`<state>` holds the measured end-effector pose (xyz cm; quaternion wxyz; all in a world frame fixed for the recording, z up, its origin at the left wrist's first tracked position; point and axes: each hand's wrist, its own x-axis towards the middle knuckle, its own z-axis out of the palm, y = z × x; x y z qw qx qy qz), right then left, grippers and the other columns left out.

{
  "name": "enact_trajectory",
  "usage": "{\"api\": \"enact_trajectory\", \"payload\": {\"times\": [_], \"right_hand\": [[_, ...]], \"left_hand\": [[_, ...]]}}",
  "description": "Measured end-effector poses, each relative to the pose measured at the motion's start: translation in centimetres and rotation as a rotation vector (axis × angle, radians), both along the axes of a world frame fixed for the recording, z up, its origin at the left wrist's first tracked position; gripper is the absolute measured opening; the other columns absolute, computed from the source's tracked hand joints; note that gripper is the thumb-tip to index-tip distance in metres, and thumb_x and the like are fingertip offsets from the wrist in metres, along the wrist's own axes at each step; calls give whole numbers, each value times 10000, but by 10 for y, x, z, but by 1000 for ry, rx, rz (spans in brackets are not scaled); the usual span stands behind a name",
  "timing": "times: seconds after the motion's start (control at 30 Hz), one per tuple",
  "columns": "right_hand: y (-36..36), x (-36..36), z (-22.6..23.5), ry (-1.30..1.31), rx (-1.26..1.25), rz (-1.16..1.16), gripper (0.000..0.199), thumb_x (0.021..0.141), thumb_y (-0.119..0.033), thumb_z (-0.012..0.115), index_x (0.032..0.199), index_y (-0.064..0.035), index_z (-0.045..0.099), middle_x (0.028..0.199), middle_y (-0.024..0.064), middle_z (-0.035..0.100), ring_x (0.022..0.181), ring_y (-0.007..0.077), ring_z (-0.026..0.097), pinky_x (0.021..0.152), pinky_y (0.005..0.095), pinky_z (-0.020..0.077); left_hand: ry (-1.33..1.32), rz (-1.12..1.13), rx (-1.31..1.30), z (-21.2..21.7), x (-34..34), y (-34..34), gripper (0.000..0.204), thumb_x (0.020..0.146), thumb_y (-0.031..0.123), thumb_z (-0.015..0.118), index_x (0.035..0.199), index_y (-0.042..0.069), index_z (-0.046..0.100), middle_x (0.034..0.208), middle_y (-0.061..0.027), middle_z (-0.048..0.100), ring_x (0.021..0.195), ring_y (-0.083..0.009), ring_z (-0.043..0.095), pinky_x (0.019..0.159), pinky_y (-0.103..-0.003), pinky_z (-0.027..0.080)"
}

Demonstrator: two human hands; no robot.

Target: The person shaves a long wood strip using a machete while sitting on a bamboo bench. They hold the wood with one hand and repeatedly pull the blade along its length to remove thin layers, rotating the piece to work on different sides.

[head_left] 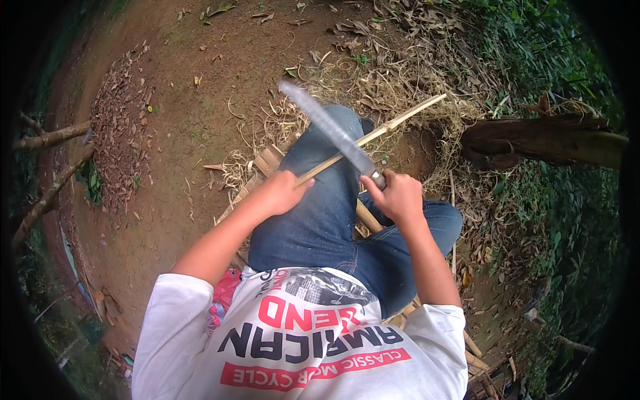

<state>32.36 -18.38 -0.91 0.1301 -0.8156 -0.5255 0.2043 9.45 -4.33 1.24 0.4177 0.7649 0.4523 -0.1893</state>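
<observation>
My left hand is closed round the near end of a thin pale strip of split wood or bamboo. The strip slants up to the right, across my jeans-clad knee and beyond it. In my right hand is the handle of a machete, gripped with the thumb along it. Its long, broad blade points up to the left and crosses over the strip above my knee. The blade's far end is smeared by motion. Whether the edge touches the strip I cannot tell.
Curly pale shavings lie thick on the ground beyond my knees. A dark log or stump juts in from the right. Under me are wooden slats. Bare brown soil spreads to the left, with branches at the far left.
</observation>
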Motion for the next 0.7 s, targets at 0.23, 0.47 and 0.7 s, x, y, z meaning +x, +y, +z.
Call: {"api": "enact_trajectory", "payload": {"times": [0.23,0.47,0.7], "right_hand": [[-19,104,-20,-302,-150,-217,624,852,-632,555,750,-31,686,693,205,667,687,368,671,672,449,530],[-18,87,-37,672,-87,-494,669,946,-590,458,547,-54,496,492,62,489,433,212,481,470,354,409],[-17,51,-44,578,33,-519,645,916,-582,527,537,-62,482,467,51,481,414,175,490,435,351,404]], "left_hand": [[44,-72,-60,3,6,8,622,959,466,525,720,-104,603,616,-270,569,599,-367,618,626,-438,483],[56,-27,-49,-1,9,8,628,947,489,534,743,-99,622,638,-265,593,632,-363,637,646,-432,493],[38,-12,-47,-11,5,11,647,939,502,539,739,-108,613,645,-271,594,644,-370,638,656,-431,497]]}}
